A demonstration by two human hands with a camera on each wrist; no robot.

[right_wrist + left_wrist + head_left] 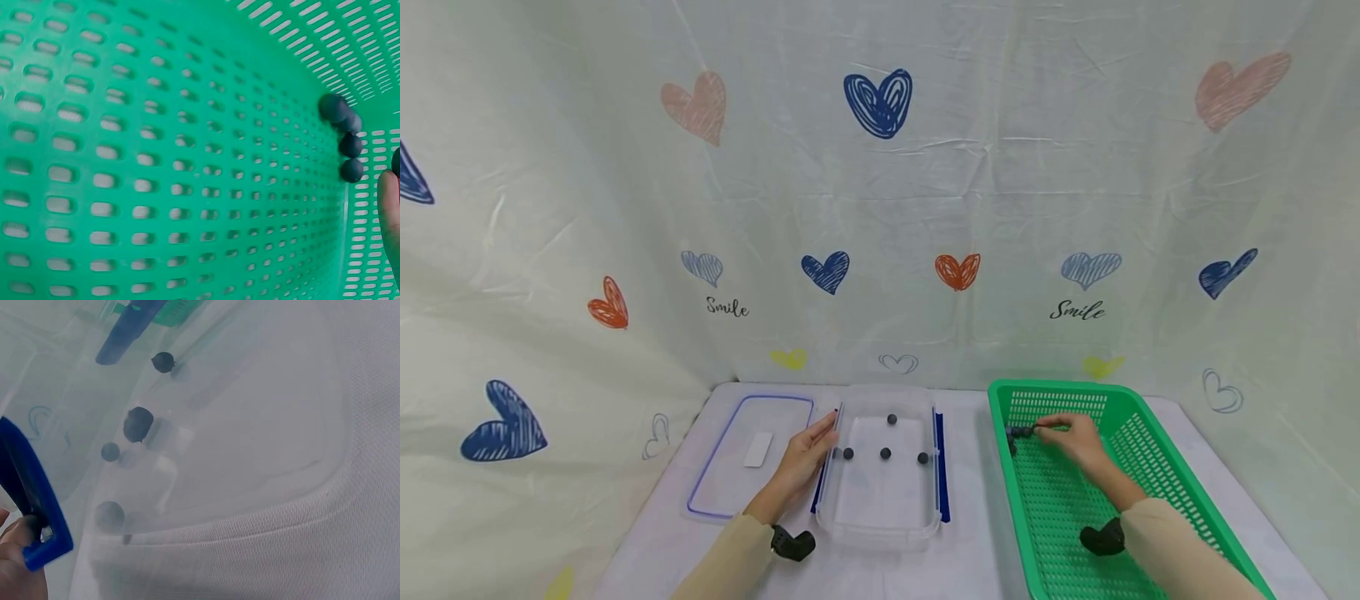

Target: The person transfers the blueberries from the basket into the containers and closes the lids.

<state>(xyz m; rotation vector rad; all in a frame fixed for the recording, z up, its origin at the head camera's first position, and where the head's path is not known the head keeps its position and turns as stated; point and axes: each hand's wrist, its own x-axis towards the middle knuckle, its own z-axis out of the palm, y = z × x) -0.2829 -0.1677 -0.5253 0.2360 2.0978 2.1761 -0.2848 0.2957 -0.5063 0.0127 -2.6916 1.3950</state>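
Observation:
My left hand [808, 454] holds the left side of a clear plastic box [880, 533], its fingers at the blue side latch [47, 500]. Several dark blueberries [885, 453] lie spaced apart on the box floor; the left wrist view shows them through the cloudy wall. Over in the green basket [1037, 533], my right hand [1075, 437] pinches one blueberry [164, 362] look-alike [396, 162] between thumb and fingertips, mostly cut off by the right wrist view's edge. Beside it, several more blueberries [351, 145] cluster against the basket's far left corner.
A clear lid [722, 483] with a blue seal lies left of the box, a white rectangle [758, 449] on it. The box's right latch [942, 467] hangs outward. Behind the white-covered table [970, 533] hangs a curtain [910, 200] printed with hearts.

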